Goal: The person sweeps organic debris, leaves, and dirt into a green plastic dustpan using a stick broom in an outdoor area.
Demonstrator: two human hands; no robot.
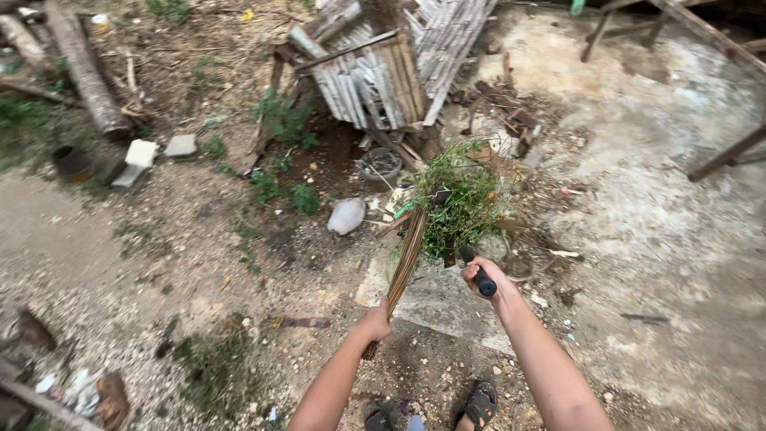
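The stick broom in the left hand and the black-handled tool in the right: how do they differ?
The stick broom is a long brown bundle of thin twigs; the black-handled tool shows only a short dark grip. The left hand holds the broom near its lower end; the right hand wraps the tool's handle. The tool's far end is buried under a load of green weeds; the broom's tip only leans against it. Both point away from the person.

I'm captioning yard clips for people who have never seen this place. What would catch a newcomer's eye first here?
Probably the heap of green weeds at centre, lifted on a dark-handled tool gripped by the right hand. Beside it, the left hand grips a stick broom. Behind, at top centre, bent corrugated metal sheets lean in a pile, with a log at upper left.
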